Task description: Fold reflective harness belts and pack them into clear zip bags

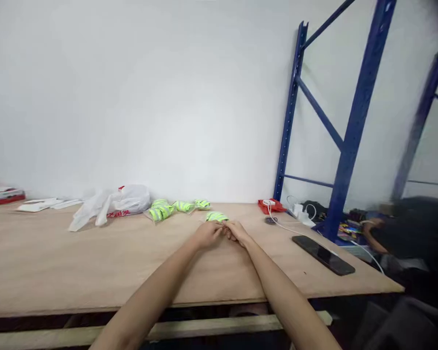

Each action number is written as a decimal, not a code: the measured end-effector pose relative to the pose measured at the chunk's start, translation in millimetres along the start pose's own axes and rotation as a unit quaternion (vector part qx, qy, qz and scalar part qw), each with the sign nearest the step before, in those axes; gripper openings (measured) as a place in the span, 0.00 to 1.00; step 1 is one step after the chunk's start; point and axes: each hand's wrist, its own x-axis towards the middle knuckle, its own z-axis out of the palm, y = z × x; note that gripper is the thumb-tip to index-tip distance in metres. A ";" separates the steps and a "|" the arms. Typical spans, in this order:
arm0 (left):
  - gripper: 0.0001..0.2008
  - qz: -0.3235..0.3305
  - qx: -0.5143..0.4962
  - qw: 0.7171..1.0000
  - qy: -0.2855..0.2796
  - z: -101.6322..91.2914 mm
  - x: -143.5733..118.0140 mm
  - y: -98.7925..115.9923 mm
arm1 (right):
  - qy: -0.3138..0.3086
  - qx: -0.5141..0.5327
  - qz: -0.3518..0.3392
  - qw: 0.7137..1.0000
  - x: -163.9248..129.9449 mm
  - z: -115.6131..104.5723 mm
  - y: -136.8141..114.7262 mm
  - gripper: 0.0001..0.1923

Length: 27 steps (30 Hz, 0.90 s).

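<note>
Two bare forearms reach out over a wooden desk [58, 262], and the left hand [208, 234] and right hand [237, 232] meet, fingers curled together at a small neon-yellow band [216, 216] lying just beyond the fingertips. Whether either hand truly grips it cannot be told. The band looks light, soft and floppy, probably best pinched at one end. More yellow bands [162, 210] lie further left, beside a white plastic bag [127, 200]. A dark phone [323, 254] rests off to the right.
</note>
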 end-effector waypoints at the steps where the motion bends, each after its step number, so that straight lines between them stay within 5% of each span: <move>1: 0.15 -0.002 -0.003 1.000 0.003 -0.3 -2.1 0.0 | 0.002 0.004 0.022 1.000 1.5 -2.3 -2.4 0.20; 5: 0.16 -0.031 -0.023 0.999 0.033 -4.7 -11.8 -1.4 | 0.015 0.031 0.056 0.998 1.8 -2.2 -11.5 0.15; 14: 0.16 -0.121 -0.028 0.987 0.105 -13.8 -13.3 -7.5 | 0.082 0.079 -0.034 0.993 1.2 20.9 -30.9 0.23; 21: 0.14 -0.129 -0.082 0.984 0.096 -17.8 -10.0 -6.3 | 0.096 0.061 -0.058 0.992 4.3 26.7 -36.6 0.25; 27: 0.19 -0.156 -0.197 0.968 0.029 -18.9 -14.4 -13.2 | 0.084 0.051 -0.069 0.993 1.5 30.7 -39.0 0.23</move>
